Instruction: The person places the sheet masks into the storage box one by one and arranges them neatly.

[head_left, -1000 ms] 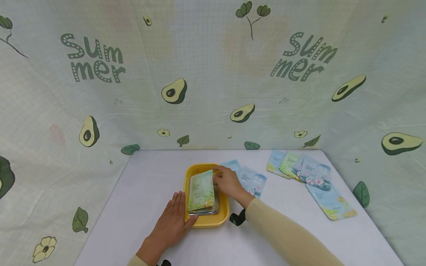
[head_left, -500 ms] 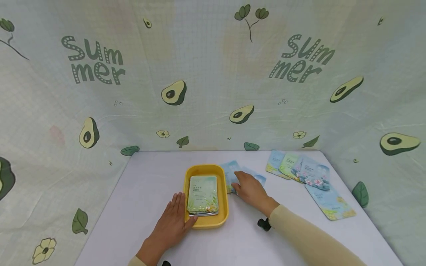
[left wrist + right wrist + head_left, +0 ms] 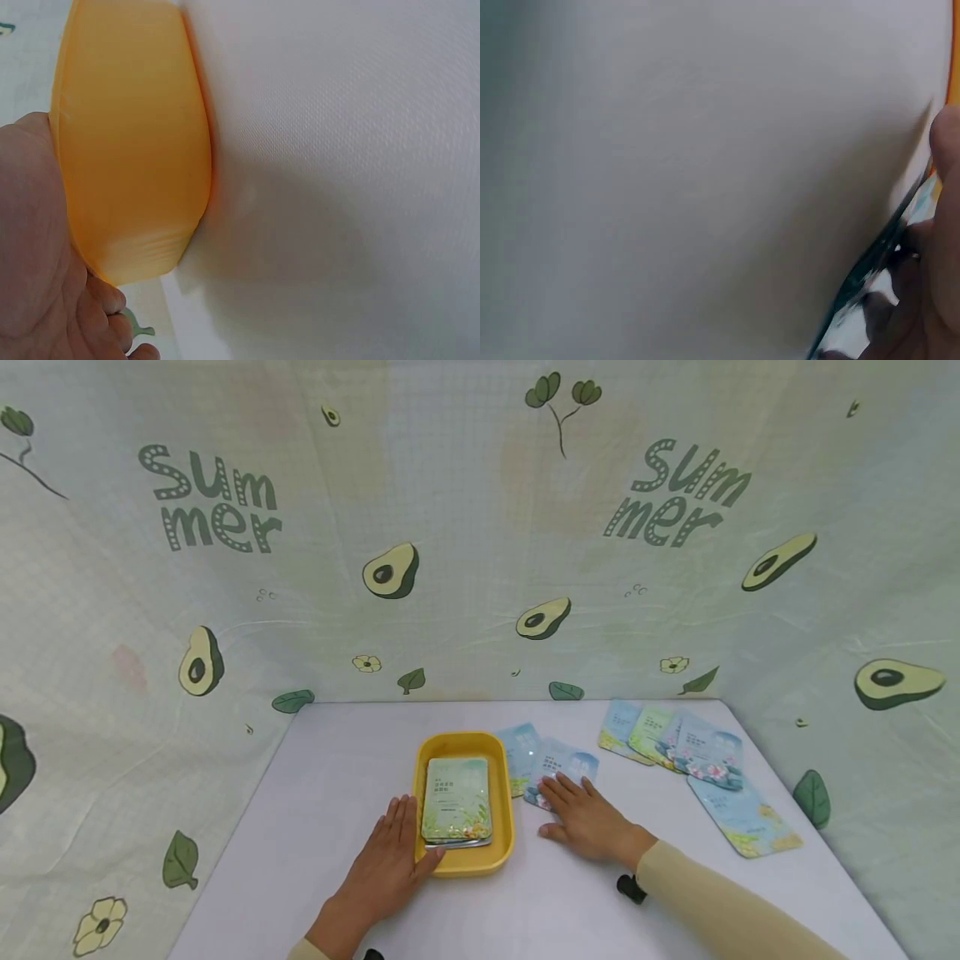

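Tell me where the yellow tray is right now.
In the head view, the yellow tray sits on the white table, near the picture's lower middle, just left of two light-blue packets.

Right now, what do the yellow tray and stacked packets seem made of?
The yellow tray seems plastic, smooth with a soft sheen on its wall. The stacked packets look like glossy film, perhaps foil-lined: a silvery edge shows below the green top one.

A yellow tray (image 3: 467,862) is being touched by the left hand (image 3: 380,862); a flat green packet (image 3: 456,800) is being borne inside, atop a stack (image 3: 463,844). Right of the tray, a flowered blue packet (image 3: 562,757) is being partly covered by the right hand (image 3: 588,820).
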